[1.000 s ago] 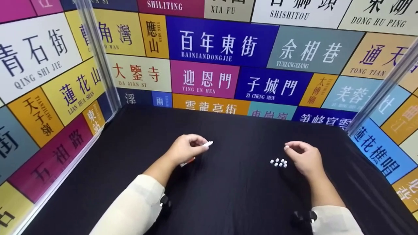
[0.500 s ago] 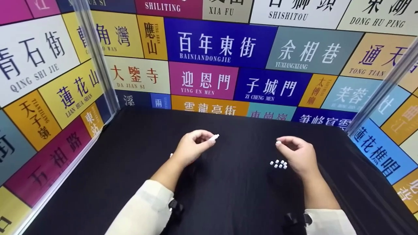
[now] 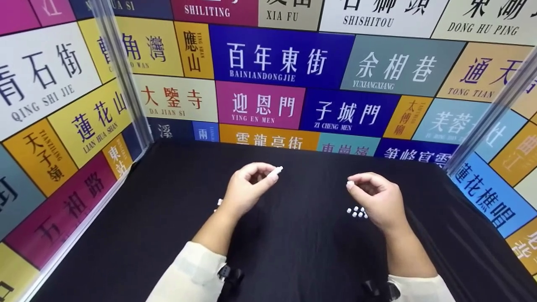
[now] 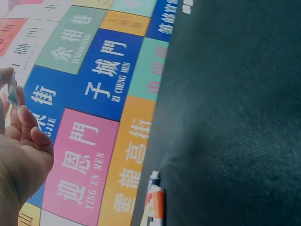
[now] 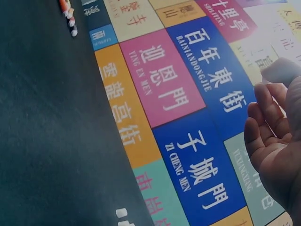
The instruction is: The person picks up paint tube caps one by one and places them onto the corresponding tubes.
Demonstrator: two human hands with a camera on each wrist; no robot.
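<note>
My left hand [image 3: 250, 186] pinches a small white tube [image 3: 278, 170] with a narrow tip between thumb and fingertips, raised over the black cloth. My right hand [image 3: 381, 201] holds a small white cap [image 3: 350, 183] in a thumb-and-finger pinch, at about the same height. The two hands stand apart, the tube's tip pointing up and right. Beneath the right hand lie several white caps [image 3: 355, 214] in a loose cluster. Behind the left forearm, mostly hidden in the head view, lie several small tubes; an orange tube [image 4: 158, 207] shows in the left wrist view.
A black cloth [image 3: 293, 243] covers the table. Panels printed with place names [image 3: 281, 54] enclose it at the back and sides. Clear corner posts [image 3: 126, 79] rise at left and right.
Both hands have moved inward and slightly up, so the gap between tube and cap is smaller. White tube ends now show beside the left wrist. The cap cluster stays put.
</note>
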